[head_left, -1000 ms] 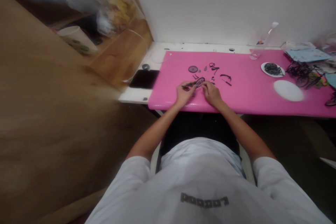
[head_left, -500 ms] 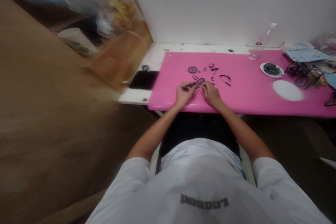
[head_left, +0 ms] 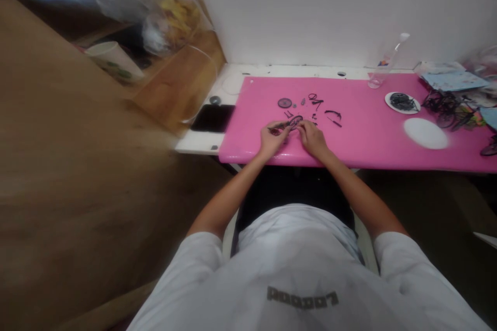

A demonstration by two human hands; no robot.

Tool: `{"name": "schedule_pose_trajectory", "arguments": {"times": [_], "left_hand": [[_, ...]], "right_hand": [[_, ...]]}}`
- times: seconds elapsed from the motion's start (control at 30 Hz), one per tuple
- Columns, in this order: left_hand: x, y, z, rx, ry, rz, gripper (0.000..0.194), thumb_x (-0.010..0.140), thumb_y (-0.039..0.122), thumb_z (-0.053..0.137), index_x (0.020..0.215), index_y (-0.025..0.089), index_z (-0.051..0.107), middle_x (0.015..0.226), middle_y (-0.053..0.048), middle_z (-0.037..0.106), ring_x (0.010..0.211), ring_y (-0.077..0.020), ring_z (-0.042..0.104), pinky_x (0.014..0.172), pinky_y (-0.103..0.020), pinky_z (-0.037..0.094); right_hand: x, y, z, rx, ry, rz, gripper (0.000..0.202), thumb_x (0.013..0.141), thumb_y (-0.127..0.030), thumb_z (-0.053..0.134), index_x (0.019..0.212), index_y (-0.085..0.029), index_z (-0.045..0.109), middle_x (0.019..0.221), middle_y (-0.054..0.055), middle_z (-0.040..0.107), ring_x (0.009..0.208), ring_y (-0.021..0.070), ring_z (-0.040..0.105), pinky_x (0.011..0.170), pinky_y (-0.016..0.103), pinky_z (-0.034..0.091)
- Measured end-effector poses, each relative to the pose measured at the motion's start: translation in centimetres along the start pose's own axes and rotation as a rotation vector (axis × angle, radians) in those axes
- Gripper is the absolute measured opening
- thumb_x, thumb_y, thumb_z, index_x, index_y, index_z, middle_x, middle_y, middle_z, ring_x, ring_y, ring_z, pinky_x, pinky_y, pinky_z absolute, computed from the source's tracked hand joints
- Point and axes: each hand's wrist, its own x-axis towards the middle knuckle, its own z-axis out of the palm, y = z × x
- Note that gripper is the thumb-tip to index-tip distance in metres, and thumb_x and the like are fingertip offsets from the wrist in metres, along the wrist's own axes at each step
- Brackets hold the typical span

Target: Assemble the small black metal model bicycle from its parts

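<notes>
I had a small spoked wheel (head_left: 295, 122) between my fingertips, its rim dark and round, its thin spokes showing. It stood tilted, its far edge leaning up to the right, its near edge close against the thumb of my left hand (head_left: 271, 140). The fingertips of my right hand (head_left: 313, 138) met at its other side, where they covered a little of it. In the curl of my left fingers I held a slim dark part (head_left: 276, 131) with a reddish patch, mostly hidden, one end pointing toward the wheel. Whether the two were joined I couldn't tell.
</notes>
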Motion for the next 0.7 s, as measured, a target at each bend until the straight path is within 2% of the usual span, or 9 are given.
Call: {"name": "schedule_pose_trajectory", "arguments": {"times": [0.3,0.53,0.7], "left_hand": [[-0.1,0.1,0.1,0.018,-0.005,0.002,0.034,0.083,0.042,0.093,0.107,0.019,0.087,0.105,-0.011,0.083,0.082,-0.0155,0.073,0.060,-0.023,0.056],[-0.2,0.7,0.2,-0.002,-0.018,-0.034,0.040,0.078,0.043,0.097,0.106,0.016,0.087,0.100,-0.011,0.083,0.072,-0.0134,0.070,0.057,-0.022,0.056],[-0.3,1.2,0.3,-0.017,-0.028,-0.056,0.043,0.074,0.037,0.099,0.109,0.015,0.086,0.100,-0.011,0.083,0.074,-0.0137,0.071,0.062,-0.024,0.060]], "right_hand": [[0.0,-0.3,-0.3,-0.020,-0.041,0.046,0.034,0.115,-0.041,0.041,0.123,-0.021,0.067,0.125,0.017,0.075,0.112,0.0327,0.071,0.091,0.045,0.059],[0.0,0.0,-0.1,0.012,-0.018,0.048,0.037,0.115,-0.045,0.041,0.122,-0.022,0.068,0.124,0.017,0.076,0.109,0.0318,0.071,0.088,0.045,0.059],[0.1,0.0,-0.2,0.016,-0.014,0.058,0.038,0.115,-0.048,0.041,0.121,-0.022,0.068,0.121,0.016,0.076,0.105,0.0303,0.071,0.086,0.042,0.058]]}}
